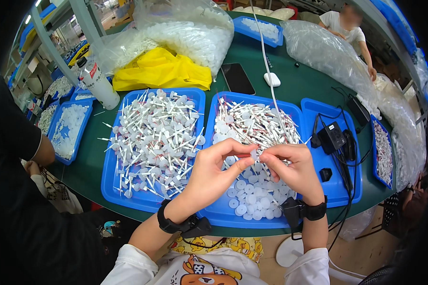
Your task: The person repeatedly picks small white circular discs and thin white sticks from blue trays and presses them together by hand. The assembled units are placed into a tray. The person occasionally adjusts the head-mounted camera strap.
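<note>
In front of me, above the middle blue tray (pixel 252 222), my two hands meet fingertip to fingertip. My left hand (pixel 213 170) is closed in a pinch on a thin white stick with red wire, largely hidden by its fingers. A small translucent white disc (pixel 254 155) sits between the fingertips, and my right hand (pixel 296 170) is closed at its other side, pinching it. Under the hands, loose white discs (pixel 252 197) lie in the near part of the tray. White sticks with red wires (pixel 252 123) are heaped in its far part.
A left blue tray (pixel 128 203) holds sticks with discs on them. The right tray (pixel 335 197) holds black adapters and cables. Behind are a yellow bag (pixel 161 71), phone (pixel 238 79), white case (pixel 272 80) and bottle (pixel 100 85). Other people sit at left and far right.
</note>
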### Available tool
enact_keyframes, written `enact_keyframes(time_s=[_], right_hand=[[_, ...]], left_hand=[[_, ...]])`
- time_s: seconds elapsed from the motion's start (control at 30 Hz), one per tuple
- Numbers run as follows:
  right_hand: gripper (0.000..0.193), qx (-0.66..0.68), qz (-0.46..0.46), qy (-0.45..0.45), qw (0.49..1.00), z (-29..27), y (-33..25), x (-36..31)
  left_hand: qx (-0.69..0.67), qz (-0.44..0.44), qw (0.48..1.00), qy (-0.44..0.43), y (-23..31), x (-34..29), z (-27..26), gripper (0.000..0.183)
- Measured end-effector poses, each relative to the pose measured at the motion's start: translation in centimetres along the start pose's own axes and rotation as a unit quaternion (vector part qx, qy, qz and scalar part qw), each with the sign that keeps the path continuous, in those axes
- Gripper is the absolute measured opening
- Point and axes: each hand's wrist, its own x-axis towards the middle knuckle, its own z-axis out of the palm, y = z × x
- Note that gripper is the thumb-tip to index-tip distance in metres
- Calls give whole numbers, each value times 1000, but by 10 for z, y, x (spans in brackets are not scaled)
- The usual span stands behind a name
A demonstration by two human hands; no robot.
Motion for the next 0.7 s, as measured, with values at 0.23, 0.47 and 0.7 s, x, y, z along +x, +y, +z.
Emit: enact_keyframes(time_s=[0.23, 0.47, 0.7], right_hand=[[22, 101, 142, -77, 982, -8, -5, 1], [30, 171, 254, -119, 944, -9, -3, 5], [32, 266, 246, -132, 923, -8, 8, 6]], left_hand=[[90, 11, 996, -19, 3, 0, -4, 18], [161, 39, 985, -51, 4, 1, -3, 17], [114, -25, 993, -35, 2, -2, -2, 21]])
